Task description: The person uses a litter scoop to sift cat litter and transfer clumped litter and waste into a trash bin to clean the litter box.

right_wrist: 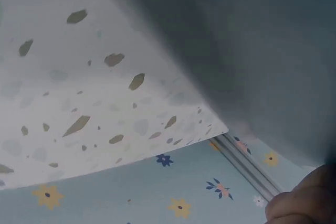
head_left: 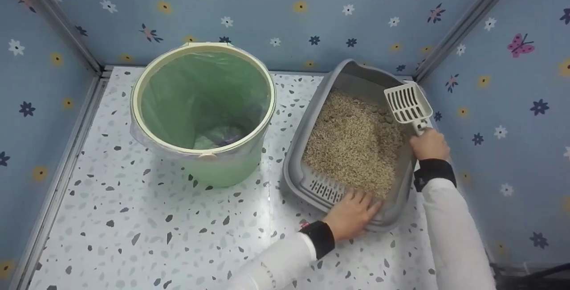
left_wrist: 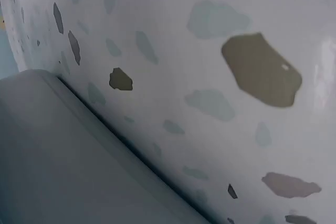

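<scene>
Right hand (head_left: 431, 145) grips scoop (head_left: 408, 103) over far-right side of tray (head_left: 307, 123); left hand (head_left: 352, 215), fingers lightly spread, lies over near rim. Bin (head_left: 225, 169) left. Suggest: brace tray, shallow strokes through litter (head_left: 356, 140), sift level over tray.

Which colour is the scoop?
The scoop is cream-white, seen best in the head view.

right wrist | grey tray (right_wrist: 268, 51) upper right | speckled surface (right_wrist: 68, 87) left | flowered panel (right_wrist: 115, 195) below | fingers (right_wrist: 304, 200) bottom-right corner
</scene>
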{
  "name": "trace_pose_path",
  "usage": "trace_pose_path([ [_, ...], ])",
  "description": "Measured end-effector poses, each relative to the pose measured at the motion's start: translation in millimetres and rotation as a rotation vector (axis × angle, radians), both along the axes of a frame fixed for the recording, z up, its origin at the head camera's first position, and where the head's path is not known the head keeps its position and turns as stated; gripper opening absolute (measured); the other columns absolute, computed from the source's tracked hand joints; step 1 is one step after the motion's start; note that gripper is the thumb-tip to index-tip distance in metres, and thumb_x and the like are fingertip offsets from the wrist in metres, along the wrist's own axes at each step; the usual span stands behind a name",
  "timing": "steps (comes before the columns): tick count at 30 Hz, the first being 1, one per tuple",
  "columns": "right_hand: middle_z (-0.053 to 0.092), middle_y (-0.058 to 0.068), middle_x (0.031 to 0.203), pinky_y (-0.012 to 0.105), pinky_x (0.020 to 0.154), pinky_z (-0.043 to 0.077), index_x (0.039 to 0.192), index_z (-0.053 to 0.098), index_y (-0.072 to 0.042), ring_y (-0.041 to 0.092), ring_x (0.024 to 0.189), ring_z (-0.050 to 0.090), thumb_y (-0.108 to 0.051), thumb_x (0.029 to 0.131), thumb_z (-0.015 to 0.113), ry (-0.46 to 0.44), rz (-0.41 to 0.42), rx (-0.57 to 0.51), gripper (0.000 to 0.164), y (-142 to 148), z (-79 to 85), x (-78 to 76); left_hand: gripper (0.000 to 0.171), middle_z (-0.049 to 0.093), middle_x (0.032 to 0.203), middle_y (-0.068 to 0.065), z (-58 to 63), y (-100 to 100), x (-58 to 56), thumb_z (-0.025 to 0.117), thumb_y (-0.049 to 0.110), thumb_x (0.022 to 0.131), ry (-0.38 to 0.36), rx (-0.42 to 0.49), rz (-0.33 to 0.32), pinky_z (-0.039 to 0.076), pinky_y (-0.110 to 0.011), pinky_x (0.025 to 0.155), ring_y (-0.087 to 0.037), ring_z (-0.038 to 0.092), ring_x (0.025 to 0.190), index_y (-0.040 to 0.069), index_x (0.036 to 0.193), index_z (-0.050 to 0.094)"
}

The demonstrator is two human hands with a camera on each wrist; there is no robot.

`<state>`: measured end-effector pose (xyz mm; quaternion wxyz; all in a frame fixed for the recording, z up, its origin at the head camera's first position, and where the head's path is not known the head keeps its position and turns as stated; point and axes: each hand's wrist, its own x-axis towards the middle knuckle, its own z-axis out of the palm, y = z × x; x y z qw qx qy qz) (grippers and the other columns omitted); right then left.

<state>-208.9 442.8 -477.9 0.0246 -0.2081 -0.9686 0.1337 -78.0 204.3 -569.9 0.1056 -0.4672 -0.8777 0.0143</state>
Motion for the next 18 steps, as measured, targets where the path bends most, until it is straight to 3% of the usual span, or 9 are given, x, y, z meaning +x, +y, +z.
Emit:
trace_pose_path([
  [7,0.062,0.034,0.096,0.06,0.072,0.047,0.105,0.06,0.008,0.049,0.085,0.06,-0.02,0.086,0.048,0.055,-0.067,-0.004,0.036,-3,-2.1,1.0,0.081,0.047,0.14,-0.007,2.4,2,0.0,0.057,0.058,0.082,-0.01,0.017,-0.025,0.036,-0.042,0.108,-0.026,0.044,0.128,0.018,0.147,0.031],
  [12,0.061,0.035,0.097,0.061,0.074,0.046,0.11,0.058,0.009,0.051,0.087,0.059,-0.019,0.086,0.048,0.057,-0.063,-0.009,0.038,-6,-4.6,4.2,0.084,0.043,0.143,-0.009,3.5,-5,-0.2,0.055,0.063,0.08,-0.063,0.013,-0.053,0.031,-0.043,0.111,-0.027,0.04,0.132,0.018,0.148,0.031],
  [18,0.061,0.035,0.093,0.06,0.073,0.045,0.11,0.058,0.012,0.051,0.085,0.058,-0.018,0.086,0.047,0.088,-0.067,-0.015,0.04,-12,-9.0,11.2,0.089,0.046,0.141,-0.008,3.8,-23,-5.9,0.055,0.069,0.077,-0.042,0.042,-0.105,0.034,-0.042,0.109,-0.025,0.044,0.128,0.018,0.147,0.032],
])
